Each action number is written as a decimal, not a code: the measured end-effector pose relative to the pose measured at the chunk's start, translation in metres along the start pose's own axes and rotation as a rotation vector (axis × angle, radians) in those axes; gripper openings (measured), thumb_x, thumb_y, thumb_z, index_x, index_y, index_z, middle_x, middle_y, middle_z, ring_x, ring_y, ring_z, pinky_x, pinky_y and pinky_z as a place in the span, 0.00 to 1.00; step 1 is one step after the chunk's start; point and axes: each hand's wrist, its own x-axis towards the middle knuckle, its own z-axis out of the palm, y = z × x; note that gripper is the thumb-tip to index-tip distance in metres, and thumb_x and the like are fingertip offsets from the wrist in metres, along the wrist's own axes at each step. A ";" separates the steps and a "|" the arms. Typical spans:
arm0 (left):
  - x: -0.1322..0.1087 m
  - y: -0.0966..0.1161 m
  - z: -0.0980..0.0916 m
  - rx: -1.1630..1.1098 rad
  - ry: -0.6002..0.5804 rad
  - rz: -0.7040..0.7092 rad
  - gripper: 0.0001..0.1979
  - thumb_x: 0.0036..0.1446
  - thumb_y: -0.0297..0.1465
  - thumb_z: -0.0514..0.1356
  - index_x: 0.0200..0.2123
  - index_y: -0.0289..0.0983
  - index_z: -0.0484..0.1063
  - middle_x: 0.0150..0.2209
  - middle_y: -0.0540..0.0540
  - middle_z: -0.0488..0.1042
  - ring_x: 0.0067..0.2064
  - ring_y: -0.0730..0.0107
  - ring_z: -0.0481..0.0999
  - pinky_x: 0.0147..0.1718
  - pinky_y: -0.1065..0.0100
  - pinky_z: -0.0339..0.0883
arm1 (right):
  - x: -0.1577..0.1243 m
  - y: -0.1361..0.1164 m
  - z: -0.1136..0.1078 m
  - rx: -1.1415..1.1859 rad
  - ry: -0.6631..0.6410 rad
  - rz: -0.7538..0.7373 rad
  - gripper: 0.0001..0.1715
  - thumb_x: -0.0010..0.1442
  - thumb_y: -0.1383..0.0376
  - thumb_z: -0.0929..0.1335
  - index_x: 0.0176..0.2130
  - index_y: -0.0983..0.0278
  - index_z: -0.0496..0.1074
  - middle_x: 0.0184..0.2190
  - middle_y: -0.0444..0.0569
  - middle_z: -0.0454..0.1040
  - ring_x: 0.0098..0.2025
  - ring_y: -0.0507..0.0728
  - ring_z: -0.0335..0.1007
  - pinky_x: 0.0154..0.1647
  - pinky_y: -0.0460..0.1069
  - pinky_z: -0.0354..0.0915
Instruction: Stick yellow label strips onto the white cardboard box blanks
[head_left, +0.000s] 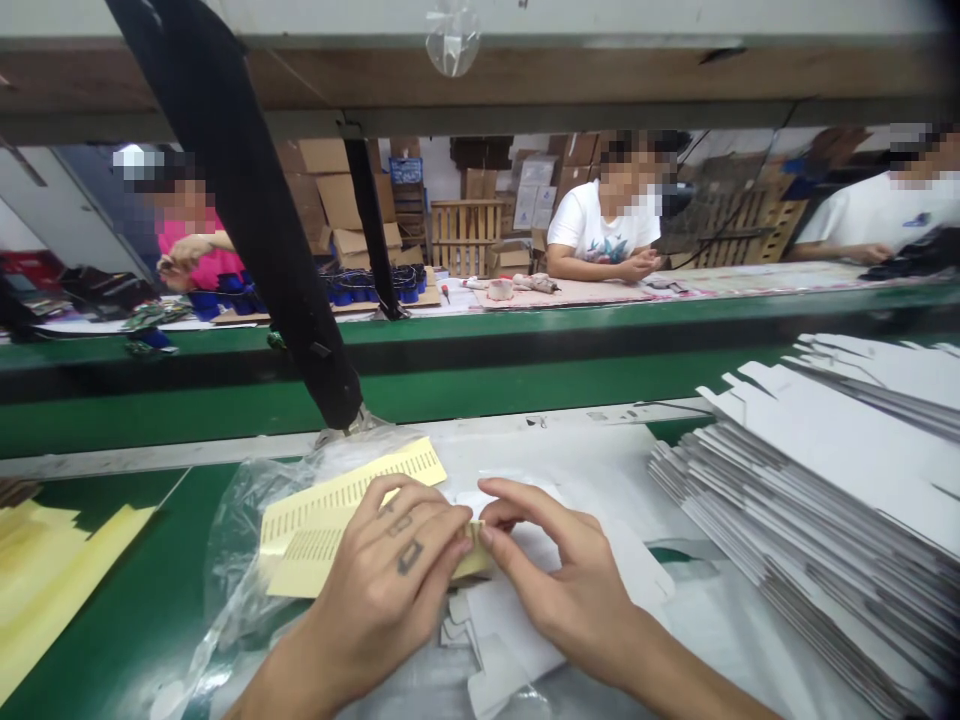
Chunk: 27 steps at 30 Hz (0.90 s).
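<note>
Two bare hands meet over the bench, a small yellow slip (pixel 474 568) caught between them, just above some white flat card (pixel 517 625). The left hand (pixel 397 560) pinches it between thumb and fingers, knuckles up, back of the hand toward me; the right hand (pixel 574 575) nips its right edge with thumb and fingertips, its index finger arched above. Both forearms come in low from the near side, angling inward. The slip looks like thin paper: surely next to weightless, limp, easy to crease or tear, so I'd hold it lightly by its edges or corners. Larger yellow sheets (pixel 307 550), printed in rows, lie left of it over crinkled clear plastic (pixel 236 520); a stack of white flattened cartons (pixel 817 480) leans to the right.
</note>
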 end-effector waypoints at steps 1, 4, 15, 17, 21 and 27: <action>-0.001 0.000 0.000 -0.024 0.006 -0.016 0.12 0.60 0.15 0.58 0.45 0.33 0.69 0.35 0.46 0.77 0.38 0.67 0.73 0.43 0.57 0.64 | 0.000 0.000 0.000 0.011 -0.020 0.012 0.20 0.61 0.72 0.68 0.52 0.61 0.73 0.34 0.43 0.80 0.34 0.51 0.78 0.41 0.45 0.77; -0.003 -0.001 0.000 -0.096 -0.003 -0.033 0.13 0.61 0.14 0.58 0.45 0.35 0.69 0.34 0.48 0.77 0.36 0.70 0.73 0.42 0.59 0.64 | -0.001 0.001 0.000 0.050 -0.085 0.049 0.23 0.59 0.72 0.70 0.53 0.59 0.72 0.38 0.44 0.82 0.38 0.52 0.80 0.44 0.45 0.77; -0.004 0.000 0.003 -0.063 -0.034 -0.054 0.12 0.63 0.15 0.56 0.44 0.36 0.70 0.32 0.52 0.76 0.34 0.72 0.73 0.53 0.51 0.60 | -0.001 0.000 0.001 0.048 -0.128 0.071 0.23 0.62 0.72 0.65 0.56 0.61 0.69 0.30 0.43 0.80 0.32 0.52 0.79 0.36 0.45 0.75; -0.003 -0.001 0.005 -0.055 -0.001 -0.065 0.11 0.63 0.16 0.57 0.43 0.36 0.70 0.32 0.51 0.76 0.34 0.71 0.73 0.51 0.53 0.61 | 0.000 0.000 0.001 0.049 -0.125 0.082 0.21 0.61 0.71 0.67 0.54 0.61 0.71 0.34 0.44 0.82 0.35 0.53 0.80 0.38 0.46 0.76; -0.002 -0.003 0.005 -0.052 0.062 -0.078 0.10 0.62 0.17 0.58 0.42 0.36 0.69 0.35 0.49 0.78 0.37 0.69 0.74 0.44 0.59 0.64 | 0.006 -0.001 -0.001 0.011 -0.089 0.077 0.13 0.58 0.69 0.71 0.45 0.62 0.77 0.37 0.46 0.83 0.36 0.53 0.79 0.41 0.47 0.77; -0.001 0.000 0.003 0.025 0.026 -0.043 0.10 0.61 0.16 0.57 0.41 0.35 0.70 0.32 0.48 0.76 0.37 0.66 0.72 0.42 0.58 0.64 | 0.007 0.000 -0.003 -0.006 -0.123 -0.041 0.09 0.63 0.73 0.68 0.39 0.62 0.78 0.36 0.46 0.82 0.37 0.53 0.79 0.41 0.47 0.75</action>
